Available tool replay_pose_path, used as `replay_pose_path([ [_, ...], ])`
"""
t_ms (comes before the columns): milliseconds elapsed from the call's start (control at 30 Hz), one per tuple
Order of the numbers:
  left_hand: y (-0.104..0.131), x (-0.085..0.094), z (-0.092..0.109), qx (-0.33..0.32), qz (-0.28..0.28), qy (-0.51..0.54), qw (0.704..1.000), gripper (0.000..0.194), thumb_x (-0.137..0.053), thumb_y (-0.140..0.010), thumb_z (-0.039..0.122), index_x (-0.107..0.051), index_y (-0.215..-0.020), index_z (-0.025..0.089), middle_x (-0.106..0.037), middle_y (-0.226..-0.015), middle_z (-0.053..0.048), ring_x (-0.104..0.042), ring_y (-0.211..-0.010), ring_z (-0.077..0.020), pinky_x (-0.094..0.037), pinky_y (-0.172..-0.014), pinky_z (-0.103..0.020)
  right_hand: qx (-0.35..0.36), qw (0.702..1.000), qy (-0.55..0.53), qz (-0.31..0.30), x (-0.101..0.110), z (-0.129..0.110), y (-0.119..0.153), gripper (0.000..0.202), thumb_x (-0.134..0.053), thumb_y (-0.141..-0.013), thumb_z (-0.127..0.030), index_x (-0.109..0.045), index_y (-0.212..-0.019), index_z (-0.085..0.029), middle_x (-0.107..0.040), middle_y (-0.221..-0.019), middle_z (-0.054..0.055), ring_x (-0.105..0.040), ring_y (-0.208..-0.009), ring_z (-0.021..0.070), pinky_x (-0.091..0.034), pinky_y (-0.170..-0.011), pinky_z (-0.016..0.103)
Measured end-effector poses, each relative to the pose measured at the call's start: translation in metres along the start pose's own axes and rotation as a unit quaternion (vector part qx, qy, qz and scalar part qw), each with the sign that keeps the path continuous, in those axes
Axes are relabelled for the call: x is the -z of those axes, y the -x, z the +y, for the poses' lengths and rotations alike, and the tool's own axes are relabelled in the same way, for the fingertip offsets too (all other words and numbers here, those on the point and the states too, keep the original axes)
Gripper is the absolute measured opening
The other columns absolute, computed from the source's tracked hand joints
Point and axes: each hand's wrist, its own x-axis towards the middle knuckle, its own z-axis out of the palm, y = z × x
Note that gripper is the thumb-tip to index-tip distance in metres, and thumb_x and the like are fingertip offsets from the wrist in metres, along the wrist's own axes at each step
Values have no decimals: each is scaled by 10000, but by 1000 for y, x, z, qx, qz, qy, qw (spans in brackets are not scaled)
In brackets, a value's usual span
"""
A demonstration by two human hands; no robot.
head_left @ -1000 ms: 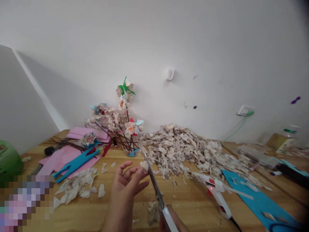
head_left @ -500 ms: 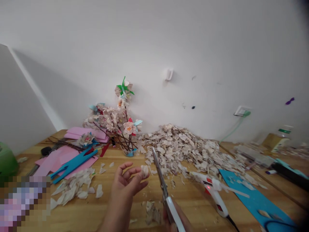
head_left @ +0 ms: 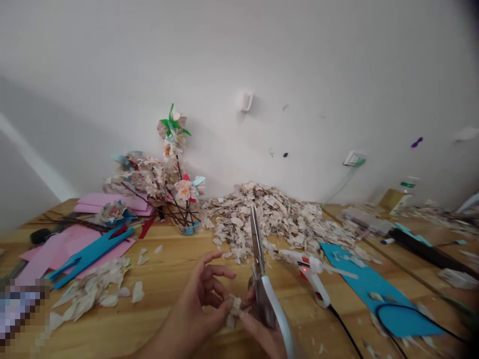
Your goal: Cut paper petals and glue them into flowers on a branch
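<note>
Near the front of the wooden table, my left hand (head_left: 205,299) pinches a small pale petal-like piece (head_left: 234,310) between thumb and fingertips, its other fingers curled loosely. Close on its right, my right hand (head_left: 264,329) holds scissors (head_left: 258,259) with white handles, the blades pointing up and away and nearly together. The thumb of my right hand is at the pale piece too. Behind the scissors lies a large heap of dry pale petals (head_left: 277,214). A white glue gun (head_left: 316,284) with a red light rests to the right.
Flowers on twigs (head_left: 160,174) stand in a small glass at the back left. Pink paper (head_left: 71,244), blue strips (head_left: 93,254) and loose petals (head_left: 97,289) lie on the left. A blue sheet (head_left: 374,294), black cable and bottle (head_left: 398,197) are on the right.
My hands have come together at the pale piece, and the scissors have turned more upright. The view has shifted right, so the background sits further left.
</note>
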Motion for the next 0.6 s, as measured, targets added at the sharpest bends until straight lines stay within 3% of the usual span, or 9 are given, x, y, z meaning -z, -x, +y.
replay_pose_path([
  [133, 4, 0, -3, -18, -34, -52, 998, 489, -653, -680, 113, -484, -1114, 259, -630, -901, -54, -578, -602, -125, -476, -570, -258, 5, 1000, -12, -20, 7, 3, -8, 357, -766, -499, -412, -556, -724, -231, -580, -599, -33, -558, -579, 166, -456, -543, 267],
  [267, 2, 3, -12, 25, -10, 13, 1000, 469, -685, -655, 129, -479, -1060, 248, -636, -859, -47, -604, -668, -151, -475, -582, -264, 24, 999, -32, -25, 6, 4, -12, 328, -762, -500, -380, -541, -692, -234, -571, -569, -37, -549, -549, 166, -455, -529, 284],
  [433, 1, 0, -24, 122, 9, 105, 987, 461, -751, -594, 173, -463, -951, 216, -655, -646, -6, -614, -610, -151, -478, -590, -279, 87, 994, -41, 46, -3, -1, -4, 246, -714, -595, -309, -522, -730, -235, -583, -628, -40, -546, -578, 147, -461, -564, 260],
  [600, 1, -7, -16, 152, 67, 141, 976, 535, -801, -520, 197, -446, -920, 202, -656, -598, 15, -626, -593, -152, -501, -612, -301, 133, 986, -24, 101, -11, -3, 2, 225, -681, -587, -168, -535, -745, -231, -604, -647, -69, -574, -630, 114, -451, -636, 210],
])
